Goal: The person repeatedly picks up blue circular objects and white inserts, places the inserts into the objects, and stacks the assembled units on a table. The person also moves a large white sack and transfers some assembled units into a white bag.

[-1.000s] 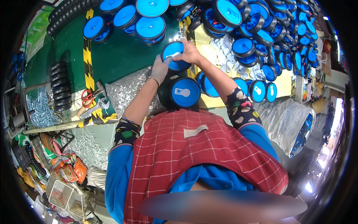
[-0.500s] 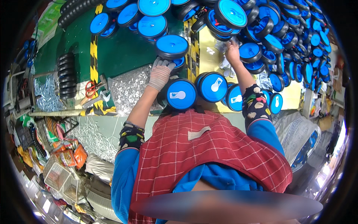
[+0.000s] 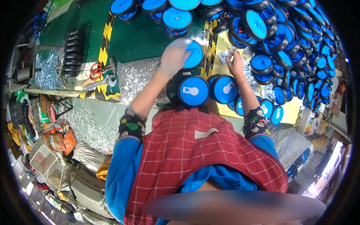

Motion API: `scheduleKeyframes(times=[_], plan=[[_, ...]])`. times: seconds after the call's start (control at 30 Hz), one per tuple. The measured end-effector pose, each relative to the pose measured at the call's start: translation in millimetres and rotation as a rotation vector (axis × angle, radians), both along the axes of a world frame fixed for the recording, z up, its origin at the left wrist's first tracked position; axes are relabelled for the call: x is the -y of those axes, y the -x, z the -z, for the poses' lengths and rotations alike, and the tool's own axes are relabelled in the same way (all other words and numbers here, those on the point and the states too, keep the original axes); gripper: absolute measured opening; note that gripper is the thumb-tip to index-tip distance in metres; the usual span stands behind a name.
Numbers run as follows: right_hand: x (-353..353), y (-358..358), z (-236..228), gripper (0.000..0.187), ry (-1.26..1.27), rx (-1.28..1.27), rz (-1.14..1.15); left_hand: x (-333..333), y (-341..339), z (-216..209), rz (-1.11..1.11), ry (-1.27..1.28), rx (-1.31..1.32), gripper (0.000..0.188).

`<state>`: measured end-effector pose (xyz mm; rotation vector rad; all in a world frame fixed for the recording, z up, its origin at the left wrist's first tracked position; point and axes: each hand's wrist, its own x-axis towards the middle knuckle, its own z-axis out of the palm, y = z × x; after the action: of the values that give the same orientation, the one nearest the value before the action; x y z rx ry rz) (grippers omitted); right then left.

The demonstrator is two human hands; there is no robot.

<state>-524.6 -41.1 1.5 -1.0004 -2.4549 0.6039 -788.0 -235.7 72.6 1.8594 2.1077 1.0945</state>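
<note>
My left hand [image 3: 174, 58], in a pale knit glove, is smeared by motion at the left side of a blue wheel with a black tyre [image 3: 195, 54]; its fingers are too blurred to read. The bare right hand [image 3: 235, 64] has its fingertips together at a small white sticker [image 3: 224, 55], over the yellow part of the table. Close to my body stand two blue wheels, one [image 3: 193, 91] at left and one [image 3: 225, 89] at right, each bearing a white sticker. More white stickers [image 3: 247, 71] lie loose beside my right forearm.
Many blue wheels [image 3: 292, 41] are heaped at right, with others [image 3: 177, 19] along the back. A bag of small metal parts [image 3: 138, 77], red-handled scissors [image 3: 96, 71], a row of black tyres [image 3: 72, 54] and a tray of bolts [image 3: 49, 71] lie at left. Striped tape [image 3: 106, 41] crosses the green table.
The view has shifted, so the table's things sit further right. My left hand has moved up beside the blue wheel's face. My right hand has drawn back toward me from the heap's edge.
</note>
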Motion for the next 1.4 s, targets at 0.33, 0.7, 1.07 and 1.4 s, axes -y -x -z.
scheduleKeyframes(times=[0.33,0.7,1.07,1.4], plan=[[126,99,-77,0.030,0.080,-0.085,-0.065,-21,31,64,-0.148,0.518,0.625,0.052],[121,133,-51,0.068,0.047,0.097,0.040,24,7,78,-0.215,0.408,0.947,0.051],[28,81,-23,0.049,0.776,0.196,-0.111,55,0,58,-0.266,0.430,0.891,0.060],[-21,-1,54,0.029,-0.024,0.428,-0.151,-23,71,5,-0.386,0.144,0.305,0.058]])
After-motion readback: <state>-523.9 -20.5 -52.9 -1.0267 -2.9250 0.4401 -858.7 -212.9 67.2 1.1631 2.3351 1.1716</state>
